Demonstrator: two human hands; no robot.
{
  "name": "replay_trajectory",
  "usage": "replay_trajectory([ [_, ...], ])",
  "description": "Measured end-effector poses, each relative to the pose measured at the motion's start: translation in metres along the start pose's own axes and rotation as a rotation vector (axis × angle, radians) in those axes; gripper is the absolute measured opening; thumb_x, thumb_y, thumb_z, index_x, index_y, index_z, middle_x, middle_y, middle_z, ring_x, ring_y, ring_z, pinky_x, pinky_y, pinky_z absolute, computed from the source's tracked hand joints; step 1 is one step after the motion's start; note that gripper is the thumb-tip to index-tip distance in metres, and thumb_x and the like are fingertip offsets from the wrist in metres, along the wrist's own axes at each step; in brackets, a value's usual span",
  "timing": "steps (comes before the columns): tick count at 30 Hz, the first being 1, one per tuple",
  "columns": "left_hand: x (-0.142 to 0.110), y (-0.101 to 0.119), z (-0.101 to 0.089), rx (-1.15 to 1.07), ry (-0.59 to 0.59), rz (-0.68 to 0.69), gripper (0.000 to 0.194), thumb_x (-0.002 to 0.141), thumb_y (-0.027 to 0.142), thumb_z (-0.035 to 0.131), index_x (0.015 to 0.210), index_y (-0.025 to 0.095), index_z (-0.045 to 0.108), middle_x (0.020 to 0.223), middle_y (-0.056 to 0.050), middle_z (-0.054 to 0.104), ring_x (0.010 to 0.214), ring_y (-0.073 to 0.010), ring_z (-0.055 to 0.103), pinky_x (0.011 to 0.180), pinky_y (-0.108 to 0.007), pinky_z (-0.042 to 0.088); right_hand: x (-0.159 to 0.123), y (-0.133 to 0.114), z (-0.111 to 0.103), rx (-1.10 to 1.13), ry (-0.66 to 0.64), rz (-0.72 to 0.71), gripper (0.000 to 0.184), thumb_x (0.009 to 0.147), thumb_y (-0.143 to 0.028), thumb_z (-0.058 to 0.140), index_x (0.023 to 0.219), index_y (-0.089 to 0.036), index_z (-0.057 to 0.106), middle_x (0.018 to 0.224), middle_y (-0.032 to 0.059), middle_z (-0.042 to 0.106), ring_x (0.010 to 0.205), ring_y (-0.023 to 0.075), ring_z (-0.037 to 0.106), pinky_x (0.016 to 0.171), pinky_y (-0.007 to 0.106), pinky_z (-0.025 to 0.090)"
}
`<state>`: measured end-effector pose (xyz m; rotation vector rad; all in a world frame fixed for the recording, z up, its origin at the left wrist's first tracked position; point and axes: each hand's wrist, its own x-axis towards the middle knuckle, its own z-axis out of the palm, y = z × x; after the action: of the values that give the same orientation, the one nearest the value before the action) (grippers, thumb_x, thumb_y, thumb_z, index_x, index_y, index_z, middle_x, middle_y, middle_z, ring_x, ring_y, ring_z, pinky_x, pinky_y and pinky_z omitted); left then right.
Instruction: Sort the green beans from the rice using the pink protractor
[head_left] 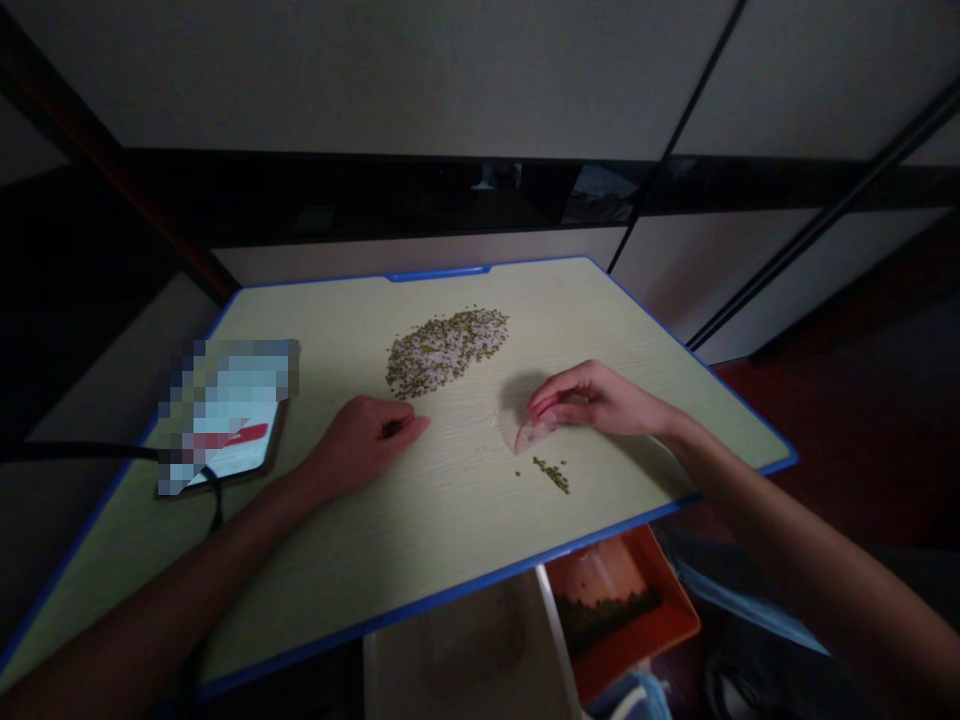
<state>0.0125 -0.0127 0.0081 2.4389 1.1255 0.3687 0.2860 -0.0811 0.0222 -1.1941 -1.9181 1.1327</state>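
My right hand point(574, 397) pinches a small clear plastic bag point(516, 432) with a thin red line on it, low over the table. Just in front of the bag lies a short line of small green pieces point(553, 474). My left hand point(375, 432) rests on the tabletop, fingers curled and thumb against the index finger; whatever they hold, if anything, is hidden. Beyond it spreads a flat heap of small green and pale pieces point(448, 350), too small to name.
The pale folding table point(315, 590) has a blue rim. A phone point(232, 425) with a lit screen lies at left, by a black cable point(90, 452). Below the front edge are an orange bin point(667, 600) with green pieces inside and a pale bin point(551, 620). Cabinets stand behind.
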Motion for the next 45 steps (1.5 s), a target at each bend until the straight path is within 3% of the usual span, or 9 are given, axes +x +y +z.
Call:
replay_trajectory([
  [7, 0.000, 0.000, 0.000, 0.007, -0.018, -0.005, 0.038, 0.077, 0.037, 0.040, 0.045, 0.018, 0.032, 0.044, 0.004, 0.031, 0.045, -0.0086, 0.033, 0.047, -0.023, 0.023, 0.021, -0.025, 0.018, 0.037, -0.248, -0.004, 0.012, 0.079, -0.010, 0.055, 0.080, -0.011, 0.067, 0.073, 0.0020, 0.070, 0.068, 0.0093, 0.064, 0.066, 0.022, 0.051],
  [14, 0.000, -0.002, 0.000, 0.010, -0.041, -0.016, 0.038, 0.078, 0.039, 0.037, 0.046, 0.018, 0.032, 0.045, 0.004, 0.031, 0.046, -0.0084, 0.033, 0.047, -0.021, 0.023, 0.035, -0.023, 0.012, 0.011, -0.535, -0.082, 0.009, 0.075, -0.010, 0.063, 0.081, -0.006, 0.069, 0.075, 0.0070, 0.070, 0.070, 0.0102, 0.063, 0.065, 0.020, 0.049],
  [21, 0.000, -0.001, -0.001, -0.004, -0.024, -0.015, 0.039, 0.077, 0.040, 0.038, 0.046, 0.017, 0.033, 0.045, 0.005, 0.031, 0.045, -0.0076, 0.032, 0.047, -0.021, 0.023, 0.025, -0.024, 0.002, -0.004, -0.633, -0.092, 0.013, 0.078, -0.011, 0.061, 0.084, -0.003, 0.070, 0.076, 0.0101, 0.068, 0.070, 0.0116, 0.060, 0.065, 0.022, 0.047],
  [38, 0.001, -0.004, -0.001, 0.012, -0.021, -0.014, 0.039, 0.078, 0.040, 0.038, 0.046, 0.017, 0.033, 0.045, 0.005, 0.029, 0.045, -0.0072, 0.031, 0.047, -0.021, 0.024, -0.001, -0.023, -0.018, -0.045, -0.652, 0.034, 0.014, 0.079, -0.017, 0.061, 0.083, -0.007, 0.070, 0.076, 0.0080, 0.069, 0.071, 0.0115, 0.062, 0.066, 0.022, 0.048],
  [41, 0.001, -0.004, -0.001, 0.014, -0.022, -0.012, 0.039, 0.078, 0.039, 0.038, 0.046, 0.017, 0.033, 0.045, 0.005, 0.029, 0.044, -0.0072, 0.031, 0.047, -0.021, 0.024, -0.001, -0.017, -0.019, 0.005, -0.594, 0.073, 0.014, 0.080, -0.017, 0.060, 0.086, -0.008, 0.069, 0.079, 0.0071, 0.069, 0.073, 0.0116, 0.063, 0.067, 0.022, 0.048],
  [45, 0.001, -0.003, 0.000, 0.010, -0.018, -0.015, 0.038, 0.077, 0.038, 0.038, 0.045, 0.017, 0.033, 0.044, 0.005, 0.029, 0.044, -0.0073, 0.032, 0.047, -0.021, 0.024, 0.001, -0.002, -0.022, 0.180, -0.425, 0.146, 0.018, 0.079, -0.018, 0.062, 0.095, -0.011, 0.065, 0.083, 0.0041, 0.070, 0.074, 0.0103, 0.064, 0.068, 0.022, 0.049],
])
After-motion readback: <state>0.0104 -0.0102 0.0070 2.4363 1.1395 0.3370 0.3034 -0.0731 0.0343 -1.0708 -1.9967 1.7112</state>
